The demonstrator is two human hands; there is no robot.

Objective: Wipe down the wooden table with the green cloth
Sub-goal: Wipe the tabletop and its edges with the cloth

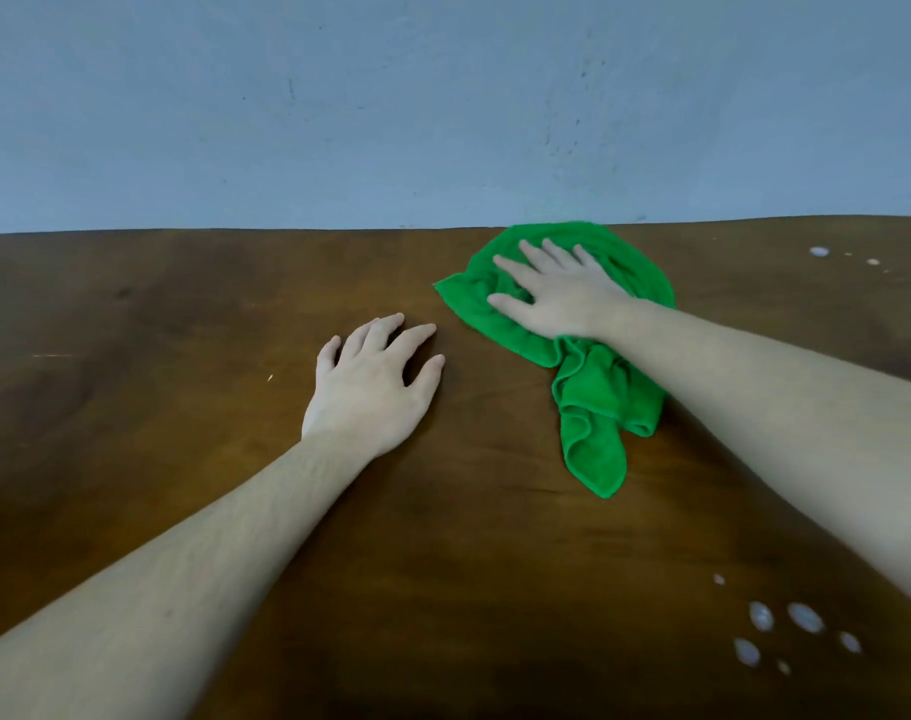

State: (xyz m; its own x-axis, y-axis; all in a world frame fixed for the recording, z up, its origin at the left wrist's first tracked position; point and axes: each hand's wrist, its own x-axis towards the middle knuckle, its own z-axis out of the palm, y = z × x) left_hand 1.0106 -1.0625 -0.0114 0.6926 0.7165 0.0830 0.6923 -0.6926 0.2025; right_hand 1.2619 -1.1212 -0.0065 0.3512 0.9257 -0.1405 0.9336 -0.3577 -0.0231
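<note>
Wooden table (183,314), right hand (557,293) flat on green cloth (598,402), left hand (370,387) beside

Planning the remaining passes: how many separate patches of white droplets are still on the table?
2: one cluster of droplets at the near right, one smaller group at the far right beyond the green cloth. The arms may hide others.

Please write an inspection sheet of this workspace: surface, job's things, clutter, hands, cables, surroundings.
Surface: brown wooden table, with pale droplets at near right and at far right.
Job's things: green cloth, crumpled, at the far edge, one end trailing toward the person.
Clutter: nothing seen.
Hands: right hand presses flat on the cloth, fingers straight; left hand rests on the bare wood, fingers relaxed, holding nothing.
Cables: nothing seen.
Surroundings: blue-grey wall with small dark marks, behind the table.
</note>
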